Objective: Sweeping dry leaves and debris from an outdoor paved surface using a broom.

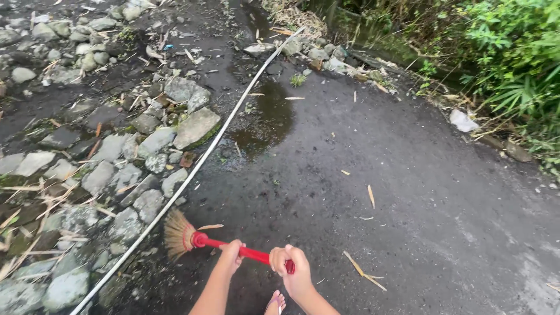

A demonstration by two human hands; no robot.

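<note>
Short broom [201, 239], low in the frame: red handle, smooth and round like plastic, ending in a red collar that binds a fan of stiff straw-coloured bristles. Bristle tips splay against the wet ground just beside a long white pipe [192, 172].

Two bare hands on the handle. Left hand [231, 254] wrapped around the shaft nearer the bristles, fingers curled shut over it. Right hand [287, 263] closed in a fist on the butt end, thumb on top. Hands near each other, a short stretch of red showing between them. One foot in a sandal [276, 303] below the hands, mostly cut off by the frame edge.

Ground under the broom: dark asphalt path [361, 151], damp, grainy, speckled with grit. Dry pale leaf slivers lie scattered on it; I count about six clear ones, the longest [363, 271] just right of the hands. One shallow brown puddle [265, 119] up the path, touching the pipe's line.

The pipe runs diagonally from bottom left to upper middle, thin and straight. Left of it, a bed of rough grey stones [116, 169], angular, some mossy, too many to count, with dry stalks between. Top right, green leafy undergrowth [507, 41] and one pale flat stone [464, 121] at the verge.
</note>
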